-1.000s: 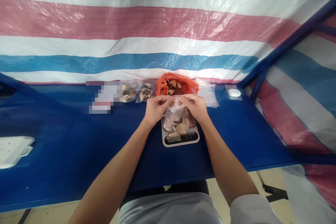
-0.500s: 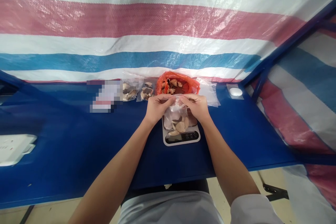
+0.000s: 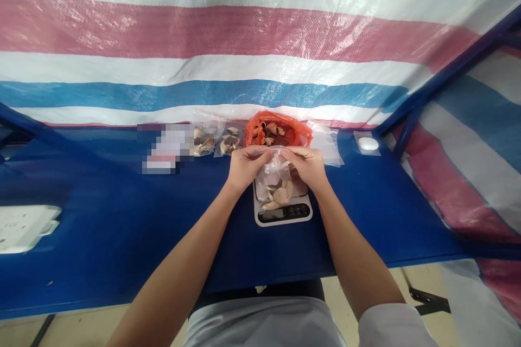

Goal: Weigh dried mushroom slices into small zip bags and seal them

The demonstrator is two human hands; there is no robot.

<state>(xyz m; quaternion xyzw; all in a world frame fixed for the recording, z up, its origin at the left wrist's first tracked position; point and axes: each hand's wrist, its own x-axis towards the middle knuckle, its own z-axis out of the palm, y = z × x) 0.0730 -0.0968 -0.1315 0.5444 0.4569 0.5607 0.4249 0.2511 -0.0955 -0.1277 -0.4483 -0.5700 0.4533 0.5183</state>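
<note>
A clear plastic bag [image 3: 268, 176] holding several pale, dried-looking pieces with brown patches [image 3: 280, 194] is in front of me. My left hand [image 3: 248, 165] pinches its top edge between thumb and fingers. On the other side of the same edge, my right hand [image 3: 306, 165] is closed in a pinch, close to the left. Under the bag is a white digital kitchen scale [image 3: 285, 222] with a black display panel; the bag covers much of its plate. Behind my hands an open red plastic bag [image 3: 301, 129] holds more brown and pale pieces.
Two filled clear bags, one on the left [image 3: 203, 143] and one nearer [image 3: 230, 142], lie beside the red bag. Flat clear bags [image 3: 330, 146] and a white oval object [image 3: 368, 143] are at right. A white power strip [image 3: 28, 227] sits far left on the blue table [image 3: 122, 227].
The view has shifted very slightly, so everything sits a little further right. Both hands keep their pinch on the clear bag's top, with barely any movement.
</note>
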